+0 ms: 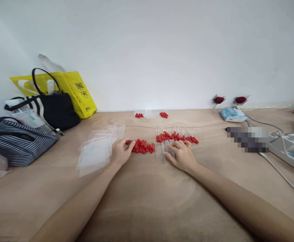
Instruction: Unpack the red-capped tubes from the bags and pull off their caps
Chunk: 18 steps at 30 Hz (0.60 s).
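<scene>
My left hand [122,151] is at the left end of a loose pile of red rubber bulbs [143,147]. Its thumb and forefinger are closed on one bulb, mostly hidden by the fingers. My right hand [183,154] lies over a row of thin clear glass tubes [159,153], thumb and forefinger apart, the fingertips touching the tubes. Just behind that row are several droppers [177,136], glass tubes with red bulbs fitted, their thin tips pointing to the wall. Left of my left hand lies a fanned stack of clear zip bags [95,149] with red seal lines.
By the wall lie filled clear bags [151,114] with red bulbs at both ends. A yellow bag [80,94], a black handbag [58,111] and a striped bag [26,144] stand left. Right are a tissue pack [234,115], red artificial roses [219,100], a power strip [290,148] and cables.
</scene>
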{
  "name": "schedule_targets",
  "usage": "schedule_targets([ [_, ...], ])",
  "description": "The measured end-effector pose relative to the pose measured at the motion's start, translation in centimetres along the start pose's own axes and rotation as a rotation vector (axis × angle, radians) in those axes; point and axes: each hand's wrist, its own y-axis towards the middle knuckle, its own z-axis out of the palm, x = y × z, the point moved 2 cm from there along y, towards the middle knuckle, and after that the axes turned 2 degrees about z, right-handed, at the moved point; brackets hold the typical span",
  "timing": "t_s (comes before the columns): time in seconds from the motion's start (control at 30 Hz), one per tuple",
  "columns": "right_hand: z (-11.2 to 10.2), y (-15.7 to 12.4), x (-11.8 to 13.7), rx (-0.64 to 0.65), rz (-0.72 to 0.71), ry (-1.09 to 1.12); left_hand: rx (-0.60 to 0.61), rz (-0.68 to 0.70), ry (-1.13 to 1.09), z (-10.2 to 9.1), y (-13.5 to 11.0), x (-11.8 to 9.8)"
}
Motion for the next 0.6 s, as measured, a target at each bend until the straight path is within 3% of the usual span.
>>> schedule_targets([
  [0.17,-0.3,-0.2,0.0,-0.005,-0.022,0.029,-0.115,0.015,0.018,-0.7,0.2,-0.1],
  [0.27,-0.5,-0.5,-0.6,-0.056,0.004,0.039,-0.130,0.068,0.116,-1.1,1.1,-1.2],
  [0.37,-0.9,-1.1,-1.6,-0.119,0.013,0.057,0.033,0.097,0.219,-0.3,2.8,-3.3],
  [0.5,-1.8,-2.3,-3.1,-0.159,0.012,0.070,0.302,0.043,0.251,2.8,5.4,-6.6],
  [0.6,-2.4,-2.9,-3.9,-0.167,0.041,0.074,0.357,0.004,0.234,5.5,6.6,-8.1],
])
